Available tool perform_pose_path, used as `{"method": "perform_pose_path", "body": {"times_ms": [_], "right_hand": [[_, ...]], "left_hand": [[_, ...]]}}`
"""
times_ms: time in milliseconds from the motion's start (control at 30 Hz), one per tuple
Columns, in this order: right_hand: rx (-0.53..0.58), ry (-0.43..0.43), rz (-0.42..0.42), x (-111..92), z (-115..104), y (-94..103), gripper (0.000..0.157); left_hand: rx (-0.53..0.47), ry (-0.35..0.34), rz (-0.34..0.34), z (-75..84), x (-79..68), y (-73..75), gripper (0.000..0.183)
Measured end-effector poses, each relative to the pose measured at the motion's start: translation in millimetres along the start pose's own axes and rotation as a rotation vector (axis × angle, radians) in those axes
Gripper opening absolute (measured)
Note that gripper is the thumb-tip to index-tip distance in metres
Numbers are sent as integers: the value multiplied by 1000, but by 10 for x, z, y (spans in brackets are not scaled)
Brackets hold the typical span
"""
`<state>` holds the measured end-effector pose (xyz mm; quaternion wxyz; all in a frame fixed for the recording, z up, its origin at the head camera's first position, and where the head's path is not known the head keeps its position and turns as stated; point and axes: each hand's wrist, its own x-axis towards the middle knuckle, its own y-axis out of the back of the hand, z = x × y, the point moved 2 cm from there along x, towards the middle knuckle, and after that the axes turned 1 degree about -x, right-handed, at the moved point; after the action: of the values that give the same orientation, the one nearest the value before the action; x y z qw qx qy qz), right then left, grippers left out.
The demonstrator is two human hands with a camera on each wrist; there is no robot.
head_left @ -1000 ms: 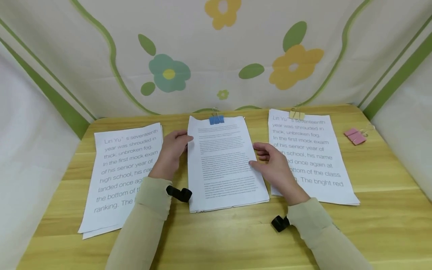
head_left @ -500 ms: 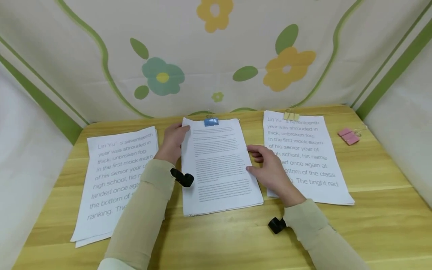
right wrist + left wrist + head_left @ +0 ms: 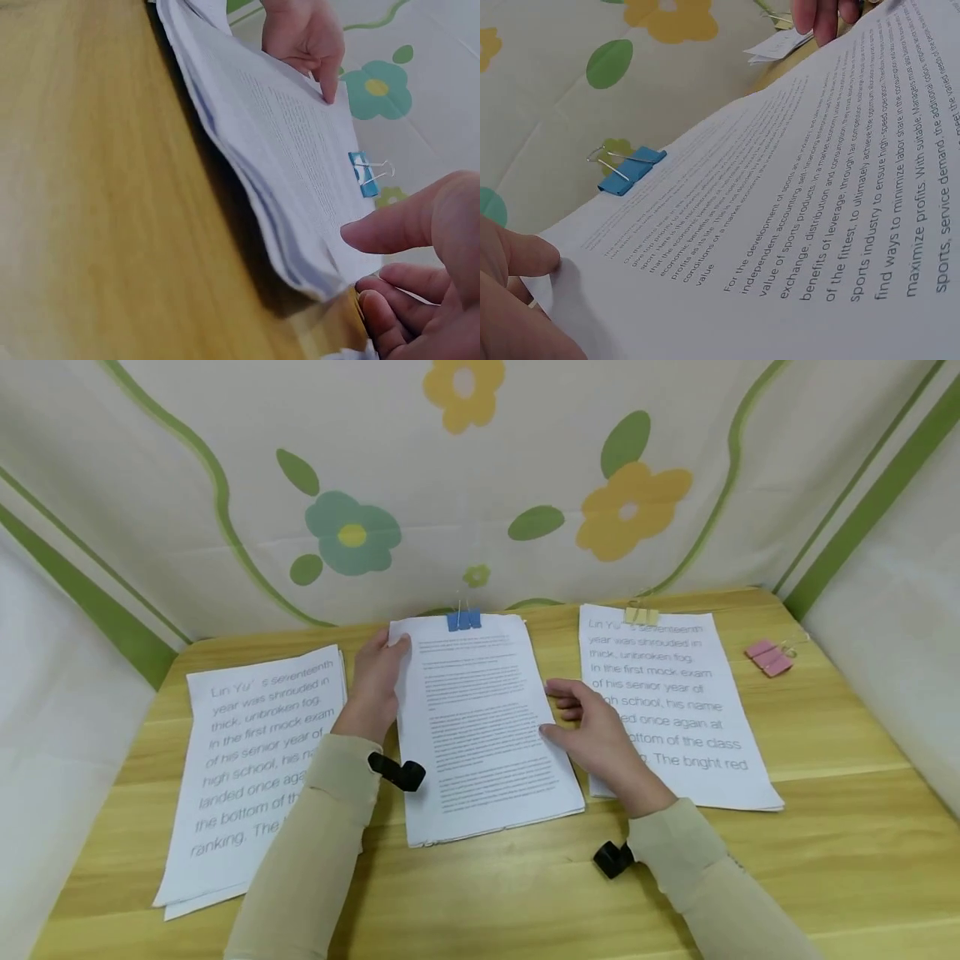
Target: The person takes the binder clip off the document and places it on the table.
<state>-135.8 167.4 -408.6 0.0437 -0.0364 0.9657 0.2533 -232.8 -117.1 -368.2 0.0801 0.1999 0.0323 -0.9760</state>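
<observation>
A stack of printed paper (image 3: pixel 487 718) lies in the middle of the table, a blue binder clip (image 3: pixel 464 621) on its top edge. My left hand (image 3: pixel 375 681) pinches its upper left corner, thumb on the top sheet and fingers behind, hidden by the paper. In the left wrist view the sheet bends beside that thumb (image 3: pixel 536 256). My right hand (image 3: pixel 600 739) is at the right edge with fingers loosely bent; its thumb (image 3: pixel 382 229) overlaps the sheet in the right wrist view and its fingers (image 3: pixel 401 300) are beside the edge.
Large-print paper stacks stand on both sides: a left one (image 3: pixel 255 768) partly under my left sleeve, and a right one (image 3: pixel 690 718) with a yellow binder clip (image 3: pixel 642 617). A pink binder clip (image 3: pixel 770 657) lies far right. A flowered cloth (image 3: pixel 435 485) hangs behind the wooden table (image 3: pixel 510 902).
My left hand has moved up the left edge to the top corner, and the stack's upper left has shifted slightly left. The right hand has stayed by the right edge.
</observation>
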Motion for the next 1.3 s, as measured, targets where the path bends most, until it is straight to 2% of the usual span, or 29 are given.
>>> {"method": "perform_pose_path", "body": {"times_ms": [367,600,700,933,1167,1300], "right_hand": [[83,-13,-12,14,-40,36,62],[81,-32,-8,34,-28,28,62],[72,-42,15,35,-24,30,56],[112,-100,87,7,-34,28,31],[264,-125,114,-30,-16,71,26],[293,-131,123,-42,-9,105,24]], "left_hand": [[-104,-108,-96,13,-179,16,44],[-173,-174,-177,7,-273,63,39],[-177,-199,-196,7,-302,74,39],[-173,-217,-163,-60,-307,101,40],[-49,-280,-29,-86,-317,60,33],[-36,-296,-14,-69,-334,15,32]]}}
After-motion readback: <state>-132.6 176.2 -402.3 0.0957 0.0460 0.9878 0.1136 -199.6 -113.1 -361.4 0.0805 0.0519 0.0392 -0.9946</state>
